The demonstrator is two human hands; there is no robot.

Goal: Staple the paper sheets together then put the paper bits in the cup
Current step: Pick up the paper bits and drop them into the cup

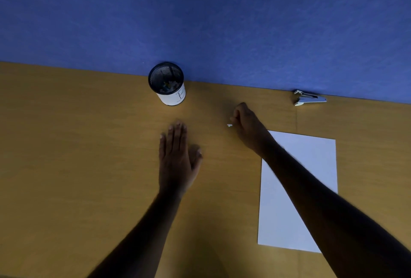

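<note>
White paper sheets (311, 188) lie flat on the wooden desk at the right, partly under my right forearm. A black mesh cup (167, 84) with a white label stands at the desk's far edge; light bits show inside it. My right hand (246, 128) is curled just beyond the sheets' top left corner, its fingertips pinched on a small white paper bit (229, 125). My left hand (178, 155) lies flat, palm down, fingers together, on the desk below the cup and holds nothing. A silver stapler (309, 98) rests at the far right edge.
The wooden desk (77, 166) ends at a blue wall or partition (200, 22) right behind the cup and stapler. A seam in the desk surface runs down from near the stapler.
</note>
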